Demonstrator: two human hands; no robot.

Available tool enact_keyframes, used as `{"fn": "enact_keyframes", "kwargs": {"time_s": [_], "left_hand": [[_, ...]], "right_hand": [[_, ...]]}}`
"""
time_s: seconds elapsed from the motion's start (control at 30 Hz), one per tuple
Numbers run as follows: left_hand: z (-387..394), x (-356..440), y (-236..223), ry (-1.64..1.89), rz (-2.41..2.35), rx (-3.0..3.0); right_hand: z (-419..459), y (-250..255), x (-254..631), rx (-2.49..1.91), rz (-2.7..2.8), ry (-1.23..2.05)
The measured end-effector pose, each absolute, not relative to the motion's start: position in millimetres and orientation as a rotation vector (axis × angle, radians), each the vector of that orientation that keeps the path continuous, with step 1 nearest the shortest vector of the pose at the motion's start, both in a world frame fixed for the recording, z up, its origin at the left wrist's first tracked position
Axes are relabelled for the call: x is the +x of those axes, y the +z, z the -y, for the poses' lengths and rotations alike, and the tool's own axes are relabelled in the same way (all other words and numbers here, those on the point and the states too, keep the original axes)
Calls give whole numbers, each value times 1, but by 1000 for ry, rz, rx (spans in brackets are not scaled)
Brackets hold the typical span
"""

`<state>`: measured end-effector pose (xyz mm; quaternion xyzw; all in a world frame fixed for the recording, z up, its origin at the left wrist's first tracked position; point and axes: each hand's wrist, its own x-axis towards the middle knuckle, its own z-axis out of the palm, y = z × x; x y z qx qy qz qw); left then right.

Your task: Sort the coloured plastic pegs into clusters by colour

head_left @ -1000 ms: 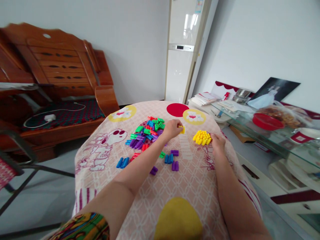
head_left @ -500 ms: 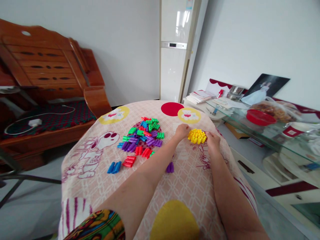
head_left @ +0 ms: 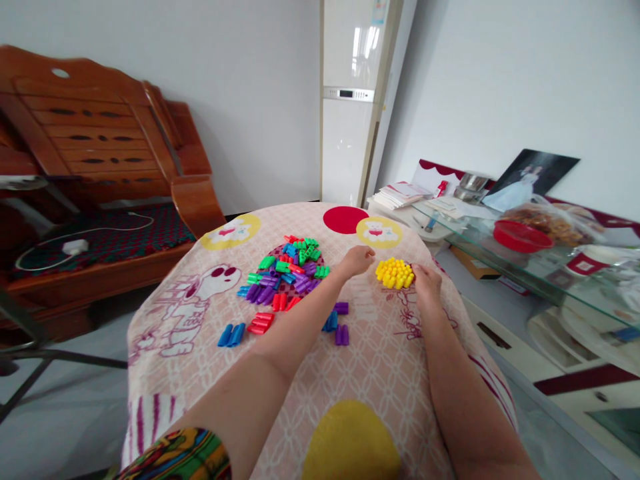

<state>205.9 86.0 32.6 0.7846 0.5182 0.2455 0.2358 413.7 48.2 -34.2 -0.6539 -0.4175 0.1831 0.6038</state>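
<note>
A cluster of small yellow plastic tube pieces sits on the right side of the round table. My right hand is at its right edge, fingers curled against it and partly hidden. Just left of the cluster, my left hand hovers apart from it, fingers bent and slightly parted, with nothing seen in them. A mixed pile of purple, green, red and blue tube pieces lies left of centre. Closer to me are joined blue tubes, red tubes and purple tubes. My left forearm hides part of the pile.
A patterned cloth covers the table. To the right stands a glass shelf with a red bowl, papers and bags. A wooden bench is at the left, and a tall white cabinet-like unit stands behind.
My left hand has drawn back leftward from the yellow cluster, leaving a gap. My right hand stays at the cluster's edge. Blue and purple pieces by my left forearm are now more visible.
</note>
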Motion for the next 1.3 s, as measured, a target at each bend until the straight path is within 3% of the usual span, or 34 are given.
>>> {"fn": "enact_keyframes", "kwargs": {"time_s": [0.27, 0.47, 0.7, 0.97, 1.13, 1.3], "left_hand": [[-69, 84, 49, 797, -1476, 2165], [-57, 41, 34, 787, -1598, 2247], [-45, 65, 12, 583, -1270, 2590], [-50, 46, 17, 466, -1495, 2539], [-57, 22, 18, 444, -1580, 2496], [-63, 10, 18, 448, -1654, 2492]], "right_hand": [[-40, -19, 406, -1638, 1191, 84], [-20, -10, 367, -1407, 1522, -113], [-4, -36, 306, -1196, 1999, 140], [-19, -9, 301, -1172, 2412, 410], [-20, 12, 300, -1233, 2403, 879], [-19, 11, 294, -1244, 2332, 959]]}}
